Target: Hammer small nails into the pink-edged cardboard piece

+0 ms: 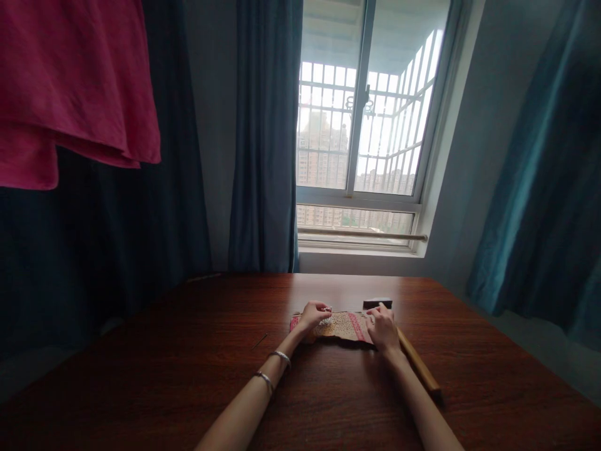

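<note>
A flat piece of brown cardboard (342, 323) lies on the table, with pink-red printed bands and many small dark dots across its middle. My left hand (313, 315) is over its left part, thumb and fingers closed on a small whitish, shiny cluster (325, 319) too small to name. At the right end of the cardboard, my right hand (382, 327) has its fingers bent and in contact with it. Beneath and beside that hand lies a hammer (417, 363), its dark head beyond the fingers and its wooden handle slanting toward me.
A thin, dark, nail-like stick (260, 340) lies left of the cardboard on the brown wooden table (188, 376). Behind the table are a barred window (357, 125) and blue curtains (265, 138). A pink cloth (79, 81) hangs at the upper left.
</note>
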Demonstrator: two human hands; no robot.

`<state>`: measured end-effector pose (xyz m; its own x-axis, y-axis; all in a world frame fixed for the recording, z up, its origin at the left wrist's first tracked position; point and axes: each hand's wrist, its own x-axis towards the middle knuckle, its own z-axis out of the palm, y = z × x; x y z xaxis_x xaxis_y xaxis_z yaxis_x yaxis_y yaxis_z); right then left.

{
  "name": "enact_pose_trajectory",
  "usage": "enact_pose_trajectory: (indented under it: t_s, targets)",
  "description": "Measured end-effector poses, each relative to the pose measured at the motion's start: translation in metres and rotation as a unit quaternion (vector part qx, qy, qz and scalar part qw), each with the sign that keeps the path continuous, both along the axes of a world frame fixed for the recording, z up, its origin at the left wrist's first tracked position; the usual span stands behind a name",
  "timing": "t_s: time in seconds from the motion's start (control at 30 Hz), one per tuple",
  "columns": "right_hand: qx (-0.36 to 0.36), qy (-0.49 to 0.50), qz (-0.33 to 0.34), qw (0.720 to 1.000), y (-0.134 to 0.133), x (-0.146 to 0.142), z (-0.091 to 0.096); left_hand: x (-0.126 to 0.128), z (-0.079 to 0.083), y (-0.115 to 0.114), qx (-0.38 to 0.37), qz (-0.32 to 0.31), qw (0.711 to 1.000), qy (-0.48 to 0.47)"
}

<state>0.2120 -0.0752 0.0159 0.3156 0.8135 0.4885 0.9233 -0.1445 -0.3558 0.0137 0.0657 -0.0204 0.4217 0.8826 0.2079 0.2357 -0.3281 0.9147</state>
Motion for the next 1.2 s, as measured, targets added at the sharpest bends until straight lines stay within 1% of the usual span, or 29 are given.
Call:
enact_pose_trajectory:
  t_s: [0.13, 0.23, 0.33, 0.43, 0.57, 0.67, 0.73, 0.8, 0.83, 0.87, 0.9, 0.97, 1.0, 1.03, 1.07, 1.1, 1.2]
  targets:
    - [-0.093, -0.009, -0.102, 0.990, -0.017, 0.039, -0.002, 0.000, 0.003, -0.002, 0.003, 0.009, 1.000, 0.006]
    - [-0.173, 0.002, -0.161, 0.972, -0.025, 0.053, -0.004, 0.000, 0.005, -0.003, -0.001, 0.012, 1.000, 0.006]
    - [-0.230, -0.001, -0.182, 0.956, -0.029, 0.056, -0.006, -0.001, 0.005, -0.003, 0.004, 0.012, 1.000, 0.009]
    - [-0.252, -0.008, -0.173, 0.952, -0.030, 0.055, -0.009, -0.001, 0.004, -0.002, 0.011, 0.011, 1.000, 0.011]
    - [-0.245, 0.010, -0.136, 0.960, -0.029, 0.059, -0.011, -0.001, 0.004, -0.002, 0.009, 0.007, 1.000, 0.005]
    - [-0.218, 0.044, -0.115, 0.968, -0.026, 0.064, -0.012, -0.001, 0.005, -0.003, 0.012, 0.008, 1.000, 0.011]
    - [-0.166, 0.085, -0.090, 0.978, -0.022, 0.064, -0.011, -0.001, 0.006, -0.004, 0.017, 0.010, 1.000, 0.016]
    - [-0.092, 0.160, -0.036, 0.982, -0.018, 0.057, -0.008, -0.001, 0.006, -0.004, 0.019, 0.011, 1.000, 0.015]
    - [-0.057, 0.215, -0.005, 0.975, -0.016, 0.051, -0.005, -0.001, 0.006, -0.004, 0.019, 0.010, 1.000, 0.013]
    - [-0.029, 0.283, 0.028, 0.958, -0.015, 0.044, -0.001, -0.001, 0.005, -0.004, 0.020, 0.011, 1.000, 0.013]
    - [-0.008, 0.359, 0.060, 0.931, -0.014, 0.036, 0.002, -0.001, 0.005, -0.004, 0.019, 0.013, 1.000, 0.013]
    - [0.006, 0.499, 0.118, 0.858, -0.014, 0.019, 0.011, -0.001, 0.005, -0.003, 0.014, 0.018, 1.000, 0.014]
    - [0.002, 0.546, 0.141, 0.826, -0.015, 0.011, 0.015, -0.001, 0.004, -0.003, 0.011, 0.019, 1.000, 0.015]
    - [-0.008, 0.576, 0.160, 0.802, -0.017, 0.004, 0.019, 0.000, 0.004, -0.002, 0.008, 0.020, 1.000, 0.015]
    - [-0.020, 0.590, 0.174, 0.788, -0.020, -0.002, 0.023, 0.000, 0.003, -0.002, 0.006, 0.020, 1.000, 0.015]
    - [-0.034, 0.597, 0.184, 0.780, -0.023, -0.007, 0.025, 0.000, 0.002, -0.002, 0.005, 0.020, 1.000, 0.016]
    - [-0.076, 0.596, 0.211, 0.771, -0.030, -0.017, 0.030, 0.001, 0.001, -0.001, 0.012, 0.020, 1.000, 0.020]
